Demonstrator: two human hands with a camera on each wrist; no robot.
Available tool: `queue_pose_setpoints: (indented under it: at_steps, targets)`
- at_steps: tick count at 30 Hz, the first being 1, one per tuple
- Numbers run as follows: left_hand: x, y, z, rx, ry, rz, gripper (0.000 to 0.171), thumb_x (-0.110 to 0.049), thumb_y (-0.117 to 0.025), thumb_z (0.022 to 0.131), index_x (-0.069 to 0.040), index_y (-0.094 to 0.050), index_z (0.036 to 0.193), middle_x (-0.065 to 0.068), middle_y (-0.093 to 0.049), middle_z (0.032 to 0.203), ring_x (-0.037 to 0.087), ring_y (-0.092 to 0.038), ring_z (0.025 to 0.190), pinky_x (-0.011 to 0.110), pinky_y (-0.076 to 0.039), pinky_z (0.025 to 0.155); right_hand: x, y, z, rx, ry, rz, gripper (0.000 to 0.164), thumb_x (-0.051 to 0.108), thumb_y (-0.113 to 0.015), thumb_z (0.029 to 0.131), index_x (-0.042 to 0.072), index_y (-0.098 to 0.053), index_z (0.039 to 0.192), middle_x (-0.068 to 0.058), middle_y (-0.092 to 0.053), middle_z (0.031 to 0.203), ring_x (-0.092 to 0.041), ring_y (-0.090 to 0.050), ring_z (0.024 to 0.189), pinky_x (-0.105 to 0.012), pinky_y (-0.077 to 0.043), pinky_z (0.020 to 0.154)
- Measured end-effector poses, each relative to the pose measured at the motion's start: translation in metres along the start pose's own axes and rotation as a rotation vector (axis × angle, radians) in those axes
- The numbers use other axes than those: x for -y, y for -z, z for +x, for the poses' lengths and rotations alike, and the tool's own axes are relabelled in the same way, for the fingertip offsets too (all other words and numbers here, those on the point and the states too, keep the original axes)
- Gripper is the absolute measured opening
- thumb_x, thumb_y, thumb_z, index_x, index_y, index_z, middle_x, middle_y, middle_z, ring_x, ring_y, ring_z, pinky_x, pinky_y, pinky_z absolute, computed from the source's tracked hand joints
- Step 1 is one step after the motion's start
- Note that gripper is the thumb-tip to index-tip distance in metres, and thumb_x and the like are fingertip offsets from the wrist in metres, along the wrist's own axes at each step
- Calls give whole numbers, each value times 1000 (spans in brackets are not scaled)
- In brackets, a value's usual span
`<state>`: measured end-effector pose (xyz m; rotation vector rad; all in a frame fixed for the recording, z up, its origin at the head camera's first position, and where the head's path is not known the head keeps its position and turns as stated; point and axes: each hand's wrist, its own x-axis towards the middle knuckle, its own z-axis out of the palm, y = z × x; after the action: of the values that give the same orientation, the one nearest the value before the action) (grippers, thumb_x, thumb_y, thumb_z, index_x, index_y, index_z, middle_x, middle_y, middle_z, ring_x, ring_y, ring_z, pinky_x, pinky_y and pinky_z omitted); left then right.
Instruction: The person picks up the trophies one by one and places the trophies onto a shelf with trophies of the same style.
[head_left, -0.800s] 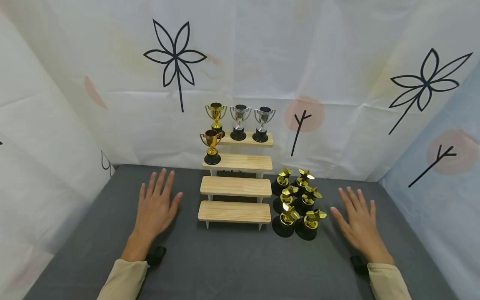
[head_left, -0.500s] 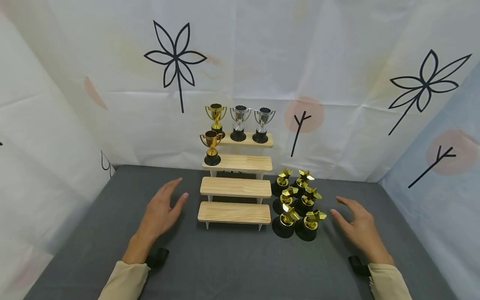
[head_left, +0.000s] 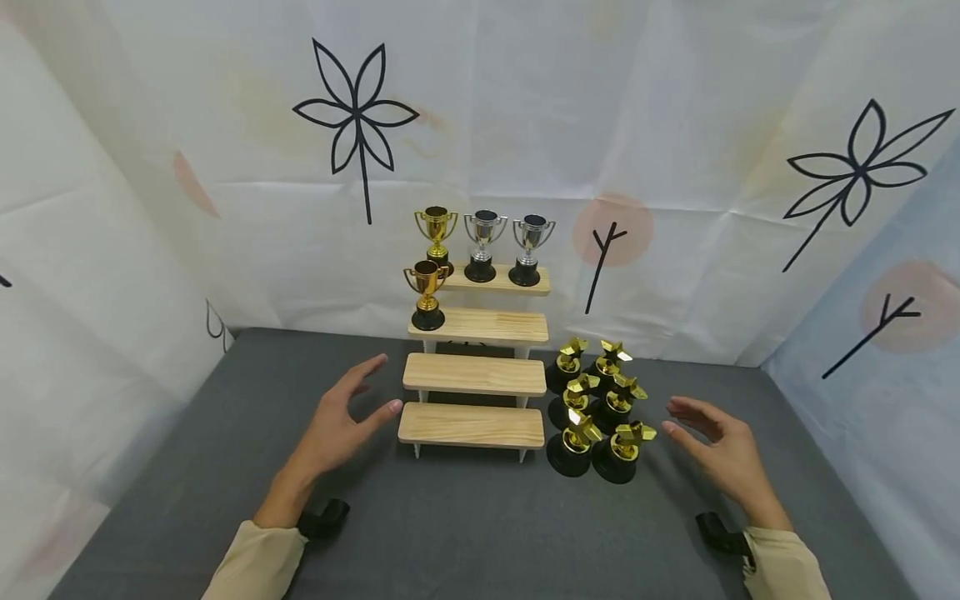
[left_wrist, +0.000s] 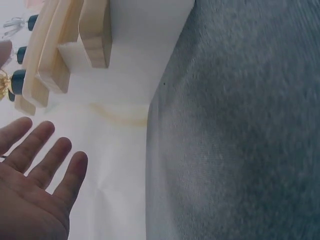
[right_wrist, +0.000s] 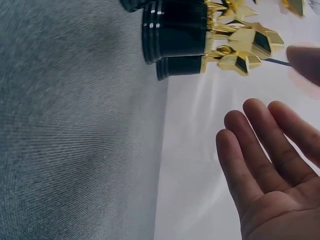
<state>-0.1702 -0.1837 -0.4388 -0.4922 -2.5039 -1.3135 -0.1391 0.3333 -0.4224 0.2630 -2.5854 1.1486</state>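
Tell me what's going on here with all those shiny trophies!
A person has both hands out above a gray table, holding nothing. The left hand is beside a four-step wooden display stand, and the right hand is near six gold star trophies standing on the table. On the stand's top step are a gold cup trophy and two silver cup trophies. One orange-gold cup trophy stands a step lower.

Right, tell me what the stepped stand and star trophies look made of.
Stepped stand: pale boards, smooth and satin, apparently wood, given the grain.
Star trophies: mirror-bright gold tops, metal or plated plastic by their reflections; glossy black ridged bases, likely plastic.
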Motion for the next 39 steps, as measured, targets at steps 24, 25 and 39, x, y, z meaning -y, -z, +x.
queue_pose_setpoints:
  at_steps: [24,25,39]
  targets:
    - [-3,-19,-1,150,5,-105,117,-31,-95,72,-22,-22,164,7,-20,168,39,-22,151,68,-28,116,-4,9,-1,219,-35,542,48,-12,-68,92,-18,-50,136,-3,-70,125,-13,-67,115,-24,-58,91]
    - [-3,-20,-2,153,5,-107,119,-31,-96,71,-23,-21,164,7,-19,168,39,-21,151,69,-27,116,-4,8,-1,222,-32,546,47,-12,-67,92,-17,-51,136,-3,-70,125,-12,-66,115,-24,-58,91]
    - [-1,-26,0,143,33,-134,119,-17,-97,69,-19,-24,163,12,-25,166,38,-24,150,66,-29,116,-5,2,0,287,-3,592,45,-14,-64,93,-10,-55,137,-2,-69,127,-11,-65,117,-24,-58,91]
